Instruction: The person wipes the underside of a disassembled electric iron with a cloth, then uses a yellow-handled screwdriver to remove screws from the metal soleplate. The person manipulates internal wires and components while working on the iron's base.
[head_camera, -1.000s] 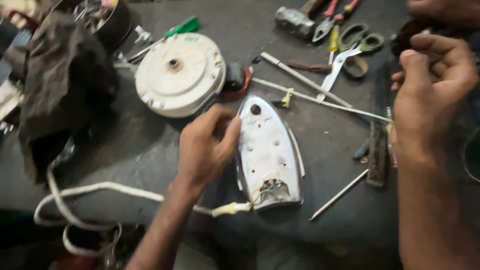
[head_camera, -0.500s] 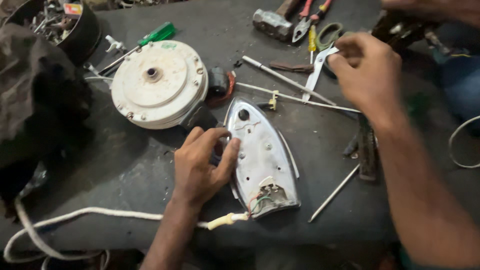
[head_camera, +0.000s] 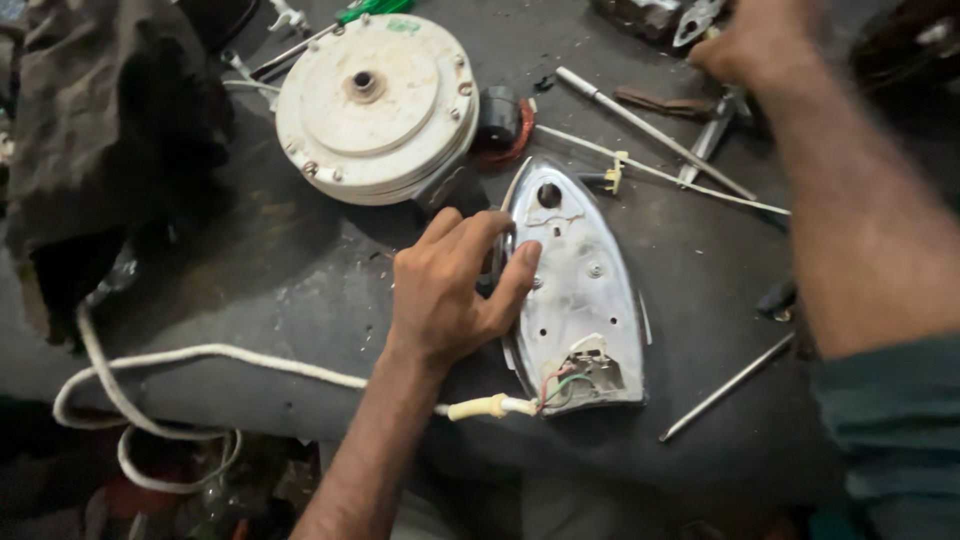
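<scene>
Item: shiny pointed metal iron soleplate, wires exposed, lay mid dark worktop. Left hand, fingers part-curled, steadied its edge. Right hand closed among scattered tools; contents unclear. Apparent stage: tool-fetching during disassembly.

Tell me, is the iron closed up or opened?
Opened. The iron has no top cover: bare metal plate, screw holes and loose coloured wires show. The left hand steadies it.

Iron base shiny metal; cord white cloth braid.
</scene>
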